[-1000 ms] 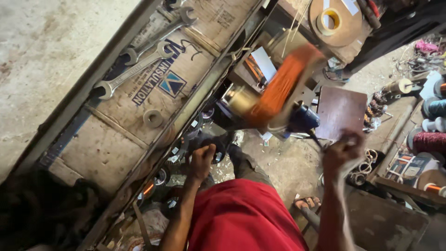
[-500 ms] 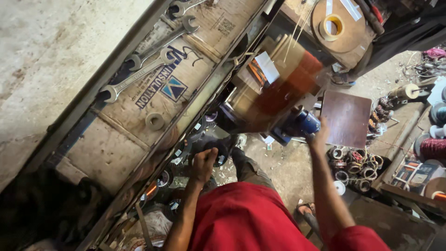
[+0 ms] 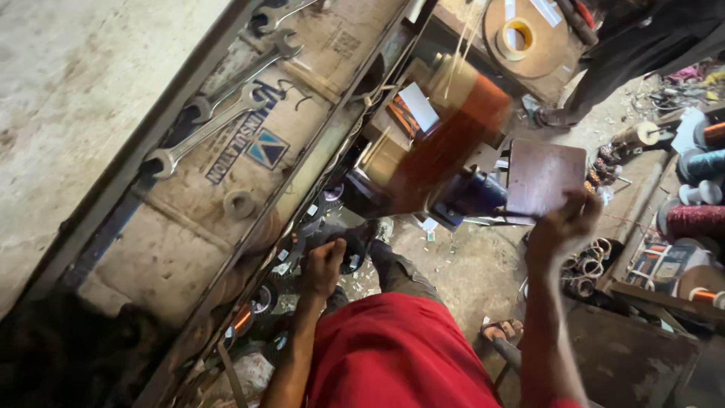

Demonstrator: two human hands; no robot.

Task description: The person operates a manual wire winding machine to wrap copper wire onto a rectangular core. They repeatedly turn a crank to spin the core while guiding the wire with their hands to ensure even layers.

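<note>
Right hand (image 3: pixel 563 223) is up, fingers pinched on the lower edge of a flat dark brown board (image 3: pixel 545 177), which sits just right of the blue winding machine (image 3: pixel 468 198) and its blurred orange coil (image 3: pixel 445 143). Left hand (image 3: pixel 323 266) is low, clenched round a dark handle (image 3: pixel 355 240) under the bench edge. Spanners (image 3: pixel 219 117) lie on the cardboard-covered bench (image 3: pixel 181 249), a tape roll (image 3: pixel 515 36) above.

Left of our left hand (image 3: pixel 323 266) wrenches (image 3: pixel 219 113) lie on the shelf (image 3: pixel 174 257); between it and our right hand (image 3: pixel 563 224) sits the winding machine (image 3: pixel 438 143), the board (image 3: pixel 545 177) just above that hand.
</note>
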